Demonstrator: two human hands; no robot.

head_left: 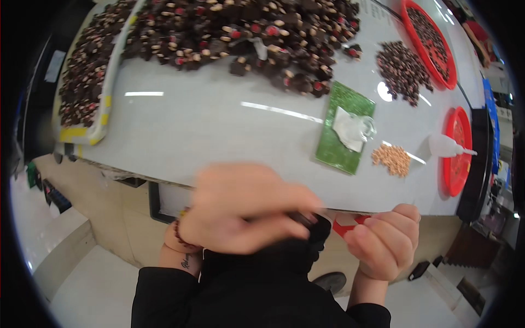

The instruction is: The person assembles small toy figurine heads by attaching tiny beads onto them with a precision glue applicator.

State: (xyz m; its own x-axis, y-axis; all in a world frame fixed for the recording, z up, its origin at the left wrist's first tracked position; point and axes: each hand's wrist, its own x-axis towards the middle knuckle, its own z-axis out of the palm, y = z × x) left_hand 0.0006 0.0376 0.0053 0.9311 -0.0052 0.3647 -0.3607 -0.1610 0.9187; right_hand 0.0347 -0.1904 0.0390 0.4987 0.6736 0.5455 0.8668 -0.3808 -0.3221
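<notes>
My left hand (246,210), smeared by motion, is in front of the table's near edge with thumb and fingers pinched on a small dark piece (302,218). My right hand (385,240) is closed just to the right, fingers curled in; what it holds, if anything, is hidden. Beyond them on the white table (186,131) lies a green pad (340,156), with a white paper (344,130) and a small clear glass dish (367,129) on it. Beside the pad is a little heap of pale tan pieces (391,159).
Dark brown lumps with pale and red bits form a big pile (246,38). A white-and-yellow tray (104,117) at left holds more. At right are a dark bead-like heap (402,68), a red tray (451,79), a second red tray (456,183) and a white squeeze bottle (442,146).
</notes>
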